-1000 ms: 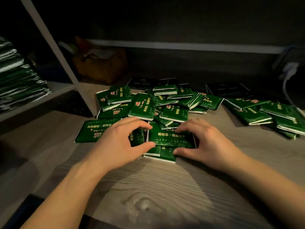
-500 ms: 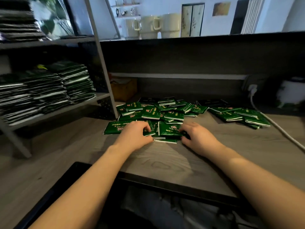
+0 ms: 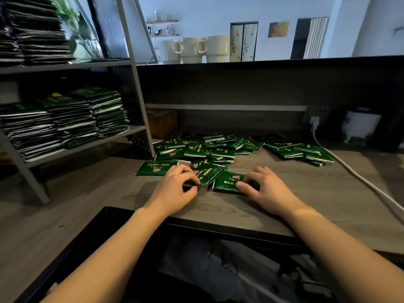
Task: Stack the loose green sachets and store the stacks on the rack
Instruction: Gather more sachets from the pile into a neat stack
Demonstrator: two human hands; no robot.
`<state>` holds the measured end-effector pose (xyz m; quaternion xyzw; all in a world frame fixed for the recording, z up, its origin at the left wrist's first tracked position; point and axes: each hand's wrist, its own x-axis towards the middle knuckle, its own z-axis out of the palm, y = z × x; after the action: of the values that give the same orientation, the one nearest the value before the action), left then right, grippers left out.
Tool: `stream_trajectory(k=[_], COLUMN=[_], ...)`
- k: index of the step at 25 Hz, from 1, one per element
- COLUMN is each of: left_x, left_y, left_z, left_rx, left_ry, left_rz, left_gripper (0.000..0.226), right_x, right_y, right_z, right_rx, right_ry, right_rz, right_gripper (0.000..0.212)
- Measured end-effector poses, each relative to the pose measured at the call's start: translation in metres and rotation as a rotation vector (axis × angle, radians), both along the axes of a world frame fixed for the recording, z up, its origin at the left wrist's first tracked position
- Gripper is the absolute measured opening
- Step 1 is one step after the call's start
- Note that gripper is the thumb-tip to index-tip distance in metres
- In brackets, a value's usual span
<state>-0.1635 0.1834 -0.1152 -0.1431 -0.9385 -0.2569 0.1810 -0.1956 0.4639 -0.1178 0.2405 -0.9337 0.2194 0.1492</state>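
On the grey metal rack [image 3: 131,130] at the counter's left end, three stacks of sachets [image 3: 65,123] already sat on the lower shelf, with more above. I was gathering, the stacking step. My left hand [image 3: 175,189] pinched the near corner of a flat, glossy green foil sachet [image 3: 205,173]; my right hand [image 3: 265,189] pressed curled fingertips on a second green sachet [image 3: 229,182] just beside it. Next, I judged, the two had to be squared together. Behind lay a loose pile [image 3: 209,147] of roughly twenty-five; three cream mugs [image 3: 194,49] stood on the ledge.
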Motion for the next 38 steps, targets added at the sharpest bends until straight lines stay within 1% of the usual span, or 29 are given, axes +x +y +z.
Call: stream_trajectory(k=[1, 3, 5, 7, 9, 11, 12, 13, 14, 15, 17, 19, 20, 21, 23, 24, 25, 26, 28, 29, 31, 32, 33, 35, 37, 38], left_x=[-0.001, -0.003, -0.005, -0.008, -0.012, -0.014, -0.014, -0.015, -0.016, -0.017, -0.020, -0.019, -0.016, -0.016, -0.022, -0.025, -0.030, -0.032, -0.032, -0.033, -0.033, -0.032, -0.032, -0.032, -0.030, -0.029], left_y=[-0.001, 0.001, 0.004, 0.004, 0.003, 0.001, 0.001, 0.000, 0.000, -0.001, -0.001, 0.002, 0.006, 0.008, 0.012, 0.016, 0.020, 0.027, 0.044, 0.052, 0.062, 0.065, 0.066, 0.063, 0.064, 0.065], left_z=[-0.001, 0.000, 0.002, 0.003, 0.001, 0.003, 0.004, 0.004, 0.004, 0.003, 0.003, 0.008, 0.013, 0.015, 0.017, 0.019, 0.018, 0.018, 0.015, 0.012, 0.007, 0.006, 0.006, 0.004, 0.004, 0.003], left_rx=[0.043, 0.097, 0.117, 0.136, 0.142, 0.175, 0.200, 0.228, 0.259, 0.288, 0.382, 0.525, 0.614, 0.710, 0.895, 0.975, 1.026, 1.031, 0.976, 0.972, 0.974, 0.949, 0.946, 1.005, 1.006, 0.953], left_ry=[-0.046, -0.097, -0.117, -0.162, -0.210, -0.273, -0.303, -0.331, -0.354, -0.372, -0.389, -0.358, -0.328, -0.286, -0.221, -0.203, -0.214, -0.248, -0.317, -0.349, -0.411, -0.437, -0.452, -0.463, -0.438, -0.439], left_rz=[0.025, 0.092, 0.189, 0.268, 0.281, 0.280, 0.281, 0.283, 0.276, 0.262, 0.231, 0.217, 0.217, 0.213, 0.210, 0.210, 0.190, 0.179, 0.132, 0.091, -0.002, -0.022, -0.036, -0.042, -0.086, -0.102], left_gripper=[0.004, 0.017, 0.027, 0.034, 0.048, 0.070, 0.077, 0.078, 0.074, 0.064, 0.035, 0.012, 0.011, 0.016, 0.028, 0.025, 0.021, 0.021, 0.039, 0.038, 0.023, 0.024, 0.030, 0.050, 0.057, 0.057], right_x=[0.000, -0.002, -0.002, -0.004, -0.003, 0.000, 0.001, 0.001, 0.002, 0.001, -0.003, -0.007, -0.009, -0.009, -0.009, -0.009, -0.010, -0.010, -0.008, -0.007, -0.005, -0.005, -0.007, -0.009, -0.009, -0.009], right_y=[0.001, 0.000, -0.001, -0.001, 0.000, 0.004, 0.006, 0.007, 0.009, 0.010, 0.012, 0.014, 0.016, 0.017, 0.021, 0.022, 0.022, 0.021, 0.017, 0.015, 0.013, 0.012, 0.011, 0.009, 0.008, 0.008], right_z=[-0.001, -0.001, 0.001, 0.003, 0.005, 0.006, 0.006, 0.006, 0.007, 0.007, 0.007, 0.008, 0.009, 0.010, 0.013, 0.015, 0.016, 0.016, 0.015, 0.014, 0.010, 0.008, 0.006, 0.002, 0.000, 0.001], right_rx=[-0.019, 0.012, 0.063, 0.031, -0.088, -0.254, -0.330, -0.409, -0.501, -0.607, -0.838, -1.041, -1.128, -1.229, -1.451, -1.513, -1.525, -1.499, -1.434, -1.405, -1.284, -1.198, -1.116, -0.972, -0.876, -0.844], right_ry=[-0.010, -0.057, -0.151, -0.187, -0.204, -0.223, -0.209, -0.190, -0.179, -0.191, -0.254, -0.332, -0.366, -0.413, -0.506, -0.531, -0.542, -0.546, -0.558, -0.572, -0.556, -0.514, -0.471, -0.387, -0.315, -0.289], right_rz=[-0.014, -0.060, -0.136, -0.181, -0.150, -0.084, -0.066, -0.056, -0.055, -0.064, -0.084, -0.124, -0.143, -0.146, -0.089, -0.037, 0.008, 0.032, 0.057, 0.070, 0.064, 0.046, 0.020, -0.029, -0.042, -0.046], right_gripper=[0.028, 0.019, 0.026, 0.040, 0.051, 0.058, 0.060, 0.062, 0.065, 0.068, 0.066, 0.048, 0.036, 0.026, 0.017, 0.016, 0.018, 0.018, 0.016, 0.016, 0.012, 0.013, 0.014, 0.016, 0.017, 0.018])
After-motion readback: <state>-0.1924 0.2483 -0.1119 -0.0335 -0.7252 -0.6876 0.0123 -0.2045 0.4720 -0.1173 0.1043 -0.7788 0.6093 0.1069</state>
